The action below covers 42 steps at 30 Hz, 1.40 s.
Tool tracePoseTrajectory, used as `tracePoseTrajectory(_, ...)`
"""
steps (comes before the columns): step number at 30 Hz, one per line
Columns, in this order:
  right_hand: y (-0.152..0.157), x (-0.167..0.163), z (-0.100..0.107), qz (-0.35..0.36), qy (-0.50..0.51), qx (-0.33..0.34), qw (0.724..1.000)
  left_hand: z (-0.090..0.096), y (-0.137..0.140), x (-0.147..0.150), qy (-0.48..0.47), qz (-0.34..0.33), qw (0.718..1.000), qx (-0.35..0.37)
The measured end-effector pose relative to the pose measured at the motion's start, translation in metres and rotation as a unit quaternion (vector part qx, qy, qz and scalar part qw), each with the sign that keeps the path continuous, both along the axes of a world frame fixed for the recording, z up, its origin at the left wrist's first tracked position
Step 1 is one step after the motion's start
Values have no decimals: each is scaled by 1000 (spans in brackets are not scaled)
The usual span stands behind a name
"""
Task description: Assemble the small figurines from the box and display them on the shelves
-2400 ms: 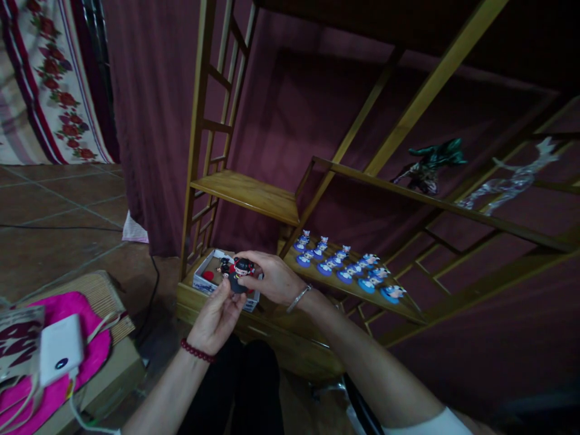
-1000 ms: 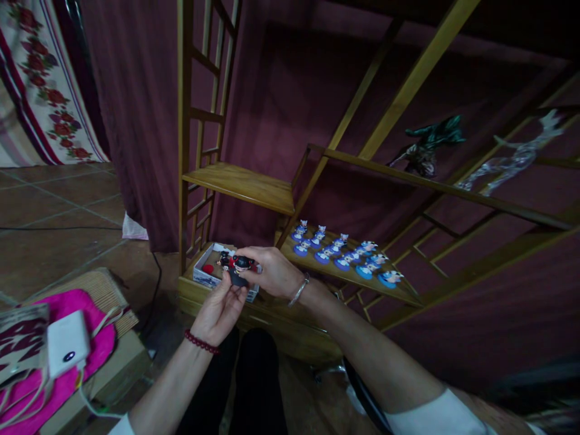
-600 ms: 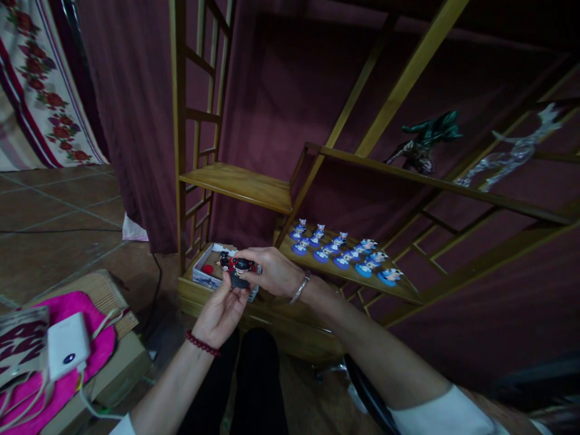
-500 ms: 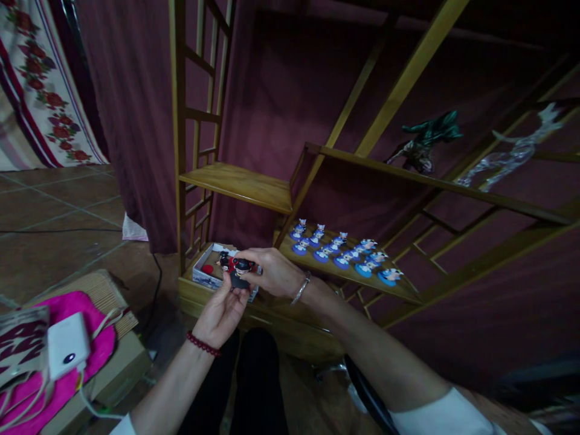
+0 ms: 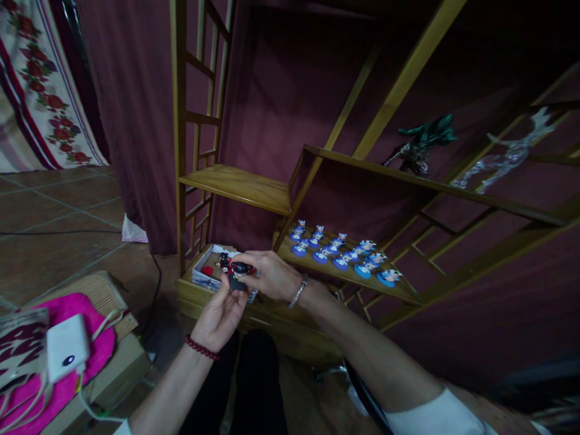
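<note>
Between my two hands is a small figurine [image 5: 238, 269] with black hair, red clothing and a dark base. My left hand [image 5: 225, 313] grips it from below by the base, fingers closed. Coming in from the right, my right hand [image 5: 273, 276] is closed on its upper side, the fingertips partly hidden. Just beneath and behind it stands an open shallow box [image 5: 202, 278] with a white and blue patterned side. Inside the box, a red round piece [image 5: 207, 270] and other dark and red small pieces show; my hands cover part of it.
Several small blue-based figurines [image 5: 343, 259] stand in rows on the wooden shelf [image 5: 399, 291] at right. Above them are a green and brown statue [image 5: 426, 145] and a clear deer figure [image 5: 502, 157]. A white power bank [image 5: 67, 347] lies on pink cloth [image 5: 102, 338] at left.
The figurine's head has tipped slightly in my fingers. Both hands keep their hold in nearly the same place, and the view has shifted a little.
</note>
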State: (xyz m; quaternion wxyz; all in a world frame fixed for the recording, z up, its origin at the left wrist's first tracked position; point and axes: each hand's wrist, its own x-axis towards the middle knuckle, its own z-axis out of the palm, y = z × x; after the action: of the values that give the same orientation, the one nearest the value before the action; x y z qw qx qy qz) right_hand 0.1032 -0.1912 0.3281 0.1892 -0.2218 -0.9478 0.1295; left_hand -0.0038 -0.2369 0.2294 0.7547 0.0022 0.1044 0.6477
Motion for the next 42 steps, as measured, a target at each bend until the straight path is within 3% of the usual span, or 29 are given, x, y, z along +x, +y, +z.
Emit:
tracePoseTrajectory(13,-5,-3,-6,-61,30,5,998,0,-1,2,45,49,998,-4)
tracePoseTrajectory(25,-5,-3,-1,-28,47,5,998,4,0,-5,56,48,997,28)
tracePoseTrajectory(42,1,-3,-17,-58,127,-85,987,12,8,-13,90,61,994,10)
